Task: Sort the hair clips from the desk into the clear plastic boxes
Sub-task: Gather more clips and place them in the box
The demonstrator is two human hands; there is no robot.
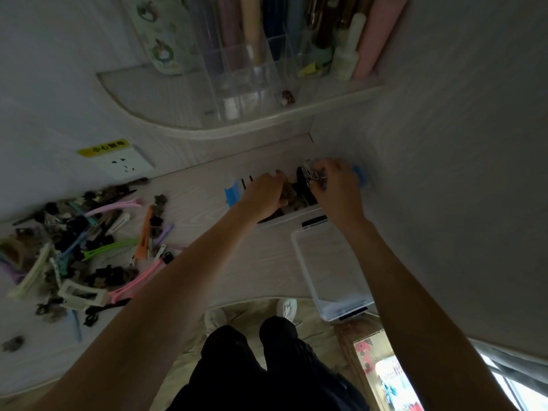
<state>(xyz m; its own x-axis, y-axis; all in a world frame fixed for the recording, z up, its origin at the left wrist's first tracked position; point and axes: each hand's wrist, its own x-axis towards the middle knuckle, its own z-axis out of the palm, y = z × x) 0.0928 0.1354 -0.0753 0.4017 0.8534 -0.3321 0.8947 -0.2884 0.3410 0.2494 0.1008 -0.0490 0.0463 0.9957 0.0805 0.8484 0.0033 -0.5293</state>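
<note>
A heap of hair clips (77, 250) in pink, green, orange, black and white lies on the desk at the left. Far from me stands a clear plastic box (292, 216) with blue latches, holding dark and brown clips (292, 192). My left hand (262, 192) is curled over the box's left half, its fingers down among the brown clips. Over the right half, my right hand (338, 188) pinches a black and silver clip (310, 173). Nearer to me is a second clear box (332, 268), which looks empty.
A wall socket (124, 164) with a yellow label sits behind the heap. Above the desk a curved shelf (207, 126) carries a clear organiser with tubes and bottles. The wall stands close on the right. My legs and a patterned carton (382, 372) are below the desk edge.
</note>
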